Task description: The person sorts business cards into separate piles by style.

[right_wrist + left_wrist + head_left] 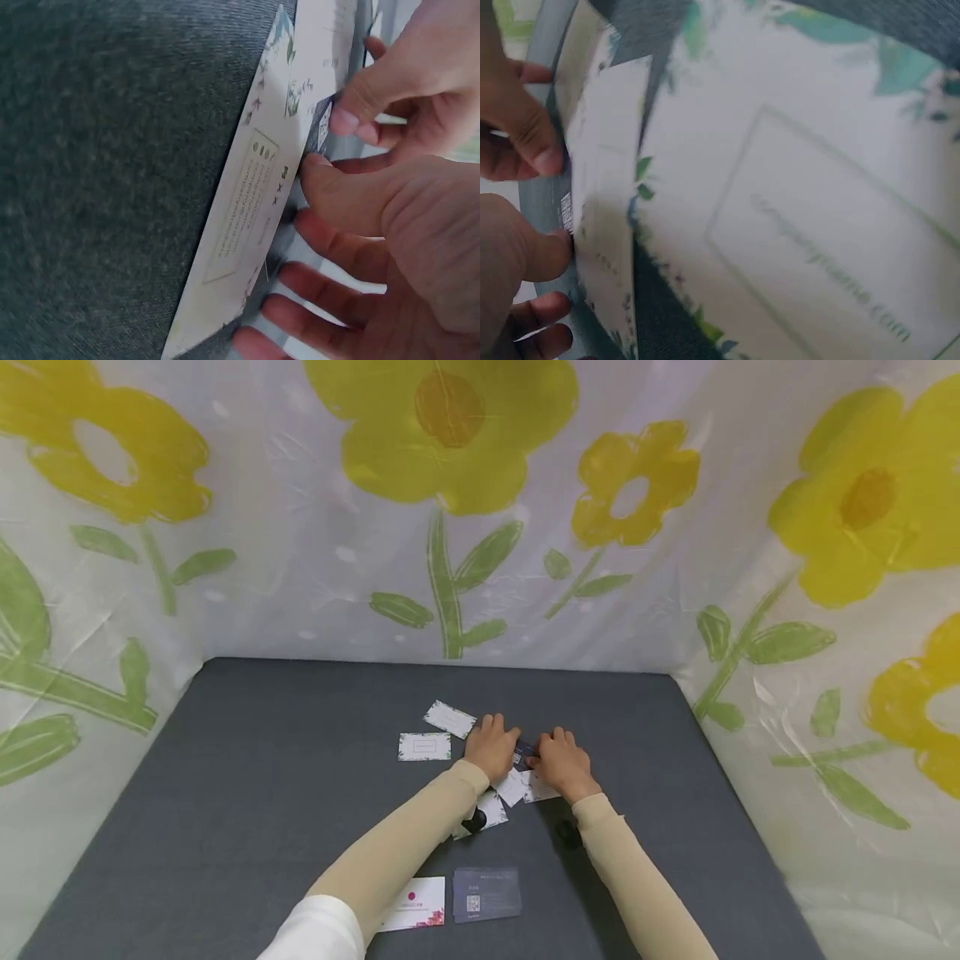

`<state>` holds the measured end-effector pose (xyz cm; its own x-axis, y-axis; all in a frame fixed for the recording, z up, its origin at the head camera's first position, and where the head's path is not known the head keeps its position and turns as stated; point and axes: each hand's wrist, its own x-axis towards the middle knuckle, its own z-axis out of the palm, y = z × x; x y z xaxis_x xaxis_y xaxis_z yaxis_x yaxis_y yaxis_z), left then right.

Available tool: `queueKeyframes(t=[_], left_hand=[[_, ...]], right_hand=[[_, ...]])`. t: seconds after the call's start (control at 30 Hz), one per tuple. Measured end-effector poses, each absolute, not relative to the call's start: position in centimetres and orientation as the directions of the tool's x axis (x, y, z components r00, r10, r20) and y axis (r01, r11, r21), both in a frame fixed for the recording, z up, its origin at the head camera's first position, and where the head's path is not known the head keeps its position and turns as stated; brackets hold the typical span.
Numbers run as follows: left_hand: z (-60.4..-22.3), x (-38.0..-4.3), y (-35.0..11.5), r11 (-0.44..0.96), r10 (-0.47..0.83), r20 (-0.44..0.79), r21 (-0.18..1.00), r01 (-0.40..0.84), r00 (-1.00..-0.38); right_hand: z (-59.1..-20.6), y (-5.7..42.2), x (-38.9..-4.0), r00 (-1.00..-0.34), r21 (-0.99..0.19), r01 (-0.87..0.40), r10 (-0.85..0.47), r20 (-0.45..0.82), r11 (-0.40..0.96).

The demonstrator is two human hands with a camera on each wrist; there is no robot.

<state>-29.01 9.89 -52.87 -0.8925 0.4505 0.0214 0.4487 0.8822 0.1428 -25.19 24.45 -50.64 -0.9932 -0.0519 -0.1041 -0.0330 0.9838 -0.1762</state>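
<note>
Near the middle of the table, a dark business card [523, 750] with a small QR code lies between my two hands. My left hand [491, 748] has its thumb and fingers curled at the card's left side. At the right side, my right hand [562, 763] pinches the card between thumb and fingers. The right wrist view shows both thumbs close together by the dark card [324, 127]. White leaf-bordered cards [511, 787] lie just in front of the hands, partly overlapping. Another white card [795, 225] is large in the left wrist view. My hands hide part of the dark card.
Two white leaf-bordered cards, one flat [424, 747] and one tilted [450, 718], lie left of my hands. Another white card [491, 810] is partly under my left forearm. Nearer me are a dark card stack [486, 895] and a white card with pink flowers [416, 903].
</note>
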Motion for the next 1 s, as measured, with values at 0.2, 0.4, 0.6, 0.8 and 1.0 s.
queueKeyframes(t=[0.2,0.4,0.6,0.8,1.0], left_hand=[[-52.7,-29.0,10.0,0.869,0.476,0.040,0.129,0.477,-0.879],[-52.6,-28.8,10.3,0.865,0.494,0.066,0.065,0.497,-0.867],[-53.0,-29.0,10.5,0.876,0.478,0.064,0.039,0.480,-0.876],[-53.1,-28.9,10.7,0.865,0.496,0.055,0.050,0.499,-0.867],[-53.0,-29.4,10.5,0.862,0.505,0.059,0.013,0.506,-0.861]], right_hand=[[-50.9,24.2,-25.2,-0.993,-0.130,-0.047,-0.060,-0.098,0.990],[-50.6,24.1,-25.5,-0.989,-0.140,-0.048,-0.067,-0.130,0.989],[-50.2,24.4,-26.0,-0.977,-0.213,-0.038,-0.081,-0.198,0.976],[-50.1,25.0,-25.8,-0.980,-0.248,0.000,-0.049,-0.191,0.969],[-49.7,24.3,-26.0,-0.980,-0.189,-0.037,-0.073,-0.185,0.981]])
